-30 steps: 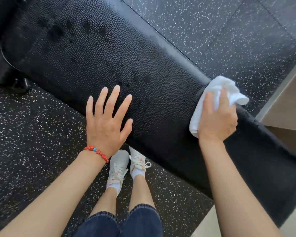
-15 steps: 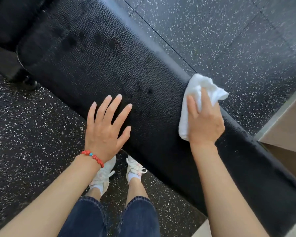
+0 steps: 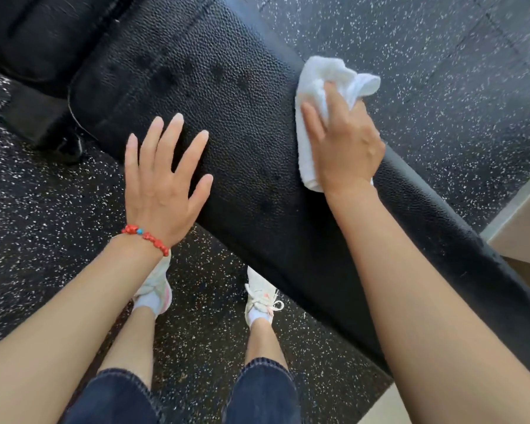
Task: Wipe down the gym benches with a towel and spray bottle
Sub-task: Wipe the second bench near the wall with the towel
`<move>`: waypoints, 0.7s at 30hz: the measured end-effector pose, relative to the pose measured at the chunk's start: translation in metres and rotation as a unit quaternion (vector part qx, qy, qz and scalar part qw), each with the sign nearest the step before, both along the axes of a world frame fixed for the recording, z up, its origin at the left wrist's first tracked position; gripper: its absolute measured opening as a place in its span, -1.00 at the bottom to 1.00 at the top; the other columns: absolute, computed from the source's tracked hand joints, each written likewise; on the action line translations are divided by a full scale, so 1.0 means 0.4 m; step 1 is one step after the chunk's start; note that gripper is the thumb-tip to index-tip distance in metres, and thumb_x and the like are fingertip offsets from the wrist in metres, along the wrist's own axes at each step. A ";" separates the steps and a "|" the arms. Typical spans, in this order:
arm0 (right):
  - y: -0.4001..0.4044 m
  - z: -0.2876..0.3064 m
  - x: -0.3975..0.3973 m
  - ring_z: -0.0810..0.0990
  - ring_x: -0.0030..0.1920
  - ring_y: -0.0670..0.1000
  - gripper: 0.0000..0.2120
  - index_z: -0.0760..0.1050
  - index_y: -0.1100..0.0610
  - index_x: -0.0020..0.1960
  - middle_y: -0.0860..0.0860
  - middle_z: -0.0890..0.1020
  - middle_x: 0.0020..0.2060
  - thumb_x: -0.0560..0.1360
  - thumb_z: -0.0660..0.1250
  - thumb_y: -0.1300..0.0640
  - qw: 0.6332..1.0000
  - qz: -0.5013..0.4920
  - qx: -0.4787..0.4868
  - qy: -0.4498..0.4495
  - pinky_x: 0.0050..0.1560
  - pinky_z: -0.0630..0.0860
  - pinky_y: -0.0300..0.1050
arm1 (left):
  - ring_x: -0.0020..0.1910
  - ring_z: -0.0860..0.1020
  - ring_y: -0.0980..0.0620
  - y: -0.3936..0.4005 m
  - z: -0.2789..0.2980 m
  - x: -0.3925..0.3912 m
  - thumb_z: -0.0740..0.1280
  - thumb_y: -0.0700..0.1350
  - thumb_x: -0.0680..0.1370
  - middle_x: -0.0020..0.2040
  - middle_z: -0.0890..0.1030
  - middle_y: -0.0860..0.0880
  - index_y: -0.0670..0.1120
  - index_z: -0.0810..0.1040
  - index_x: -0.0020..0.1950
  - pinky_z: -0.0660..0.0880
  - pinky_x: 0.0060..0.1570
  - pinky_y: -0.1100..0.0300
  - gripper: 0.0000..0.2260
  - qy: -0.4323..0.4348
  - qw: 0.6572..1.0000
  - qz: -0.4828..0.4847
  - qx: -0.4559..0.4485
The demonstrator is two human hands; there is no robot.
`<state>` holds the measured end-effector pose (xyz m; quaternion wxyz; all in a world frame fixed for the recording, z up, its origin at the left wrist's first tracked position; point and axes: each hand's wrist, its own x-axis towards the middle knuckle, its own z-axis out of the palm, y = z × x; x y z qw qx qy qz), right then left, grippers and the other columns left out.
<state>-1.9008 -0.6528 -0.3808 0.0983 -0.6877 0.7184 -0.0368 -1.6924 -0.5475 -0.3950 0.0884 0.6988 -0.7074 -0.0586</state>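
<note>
A black pebbled gym bench pad [image 3: 227, 96] runs diagonally from upper left to lower right, with dark damp spots on its surface. My right hand [image 3: 343, 145] presses a bunched white towel [image 3: 324, 75] onto the pad's far edge. My left hand [image 3: 162, 179], with a red bead bracelet at the wrist, hovers flat with fingers spread over the pad's near edge and holds nothing. No spray bottle is in view.
Black speckled rubber flooring [image 3: 425, 71] surrounds the bench. Another black pad section [image 3: 37, 29] and a frame foot [image 3: 46, 123] lie at upper left. My feet in white shoes [image 3: 260, 298] stand by the near side. A pale wooden surface [image 3: 523, 228] borders the right.
My right hand has slid the towel along the pad toward the upper left end. My left hand has kept its spread pose by the near edge, and my feet have stepped apart.
</note>
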 end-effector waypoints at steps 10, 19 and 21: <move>0.169 -0.012 -0.038 0.55 -0.09 0.17 -0.61 0.44 -0.05 0.30 0.17 0.56 -0.02 0.53 0.19 -0.15 0.943 -0.328 -0.050 0.019 -0.25 0.26 -0.10 | 0.37 0.29 -0.30 -0.009 0.012 0.050 0.19 -0.03 0.55 0.42 0.31 -0.27 -0.12 0.36 0.41 0.18 0.29 -0.29 -0.57 0.000 0.996 -0.087 0.018; 0.148 -0.010 0.194 0.50 -0.51 -0.03 -0.67 0.65 0.02 0.01 0.03 0.55 -0.43 0.44 0.26 -0.16 0.975 -0.122 -0.155 0.097 -0.60 0.33 -0.25 | 0.37 0.31 -0.26 -0.031 0.031 0.144 0.18 -0.05 0.53 0.41 0.33 -0.25 -0.16 0.40 0.38 0.19 0.30 -0.24 -0.57 0.012 0.982 -0.187 0.016; 0.193 -0.012 0.119 0.52 -0.49 0.01 -0.69 0.64 0.03 0.03 0.07 0.57 -0.41 0.45 0.30 -0.13 0.969 -0.139 -0.169 0.117 -0.58 0.36 -0.24 | 0.37 0.30 -0.26 -0.044 0.029 0.165 0.17 -0.05 0.53 0.41 0.34 -0.25 -0.15 0.39 0.38 0.18 0.31 -0.23 -0.57 0.005 0.981 -0.191 0.011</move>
